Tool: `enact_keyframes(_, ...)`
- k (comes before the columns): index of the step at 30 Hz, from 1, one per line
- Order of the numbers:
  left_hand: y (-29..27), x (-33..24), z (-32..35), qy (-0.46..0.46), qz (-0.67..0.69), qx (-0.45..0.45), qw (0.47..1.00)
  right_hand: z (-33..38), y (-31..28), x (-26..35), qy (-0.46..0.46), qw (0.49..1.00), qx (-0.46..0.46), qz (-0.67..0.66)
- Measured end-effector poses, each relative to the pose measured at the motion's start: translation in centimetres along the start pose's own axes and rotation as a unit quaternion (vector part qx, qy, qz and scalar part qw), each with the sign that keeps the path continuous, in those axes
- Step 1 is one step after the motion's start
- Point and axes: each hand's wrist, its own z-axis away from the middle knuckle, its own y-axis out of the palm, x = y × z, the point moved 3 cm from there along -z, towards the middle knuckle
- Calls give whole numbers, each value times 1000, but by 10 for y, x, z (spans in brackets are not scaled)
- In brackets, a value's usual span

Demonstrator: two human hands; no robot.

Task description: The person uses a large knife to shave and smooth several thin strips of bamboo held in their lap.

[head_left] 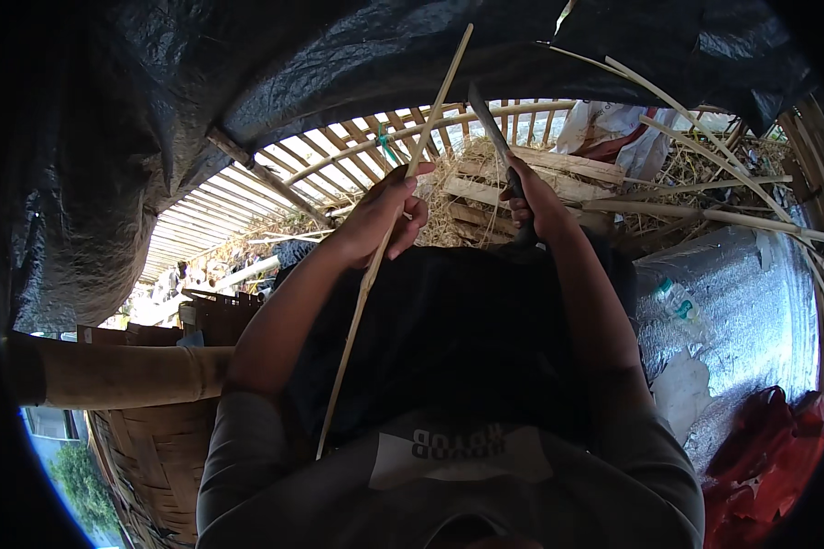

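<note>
A long, thin bamboo strip (357, 316) runs slantwise from near my chest up past the slatted fence. My left hand (386, 215) grips it around its middle, the thumb lying along it and some fingers curled loosely. In my right hand (538, 199) is a knife (492, 123) with a dark handle, fingers wrapped around the grip. Its long blade points up and away to the left, apart from the strip. Both hands are above my dark-clothed lap.
Beyond my hands lie straw and wood shavings (471, 206) by a bamboo slat fence (284, 178). More bamboo strips (705, 213) spread at the right, over a silvery sheet (751, 302) with a plastic bottle (677, 300). A thick bamboo pole (128, 373) is at left; black tarp (339, 73) hangs overhead.
</note>
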Motion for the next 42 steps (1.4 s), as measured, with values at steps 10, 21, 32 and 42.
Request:
enact_keyframes(10, 22, 75, -7, -46, 400, 31, 915, -6, -20, 7, 11, 998, -62, 4)
enact_keyframes(21, 16, 140, 6, -66, 432, -11, 899, 14, -20, -1, -46, 996, -36, 73)
enact_keyframes(32, 3, 147, -9, -78, 481, -48, 872, 53, 26, 54, -209, 968, -12, 135)
enact_keyframes(42, -3, 146, -7, -85, 455, -17, 886, -51, 43, 2, -167, 850, 36, 499)
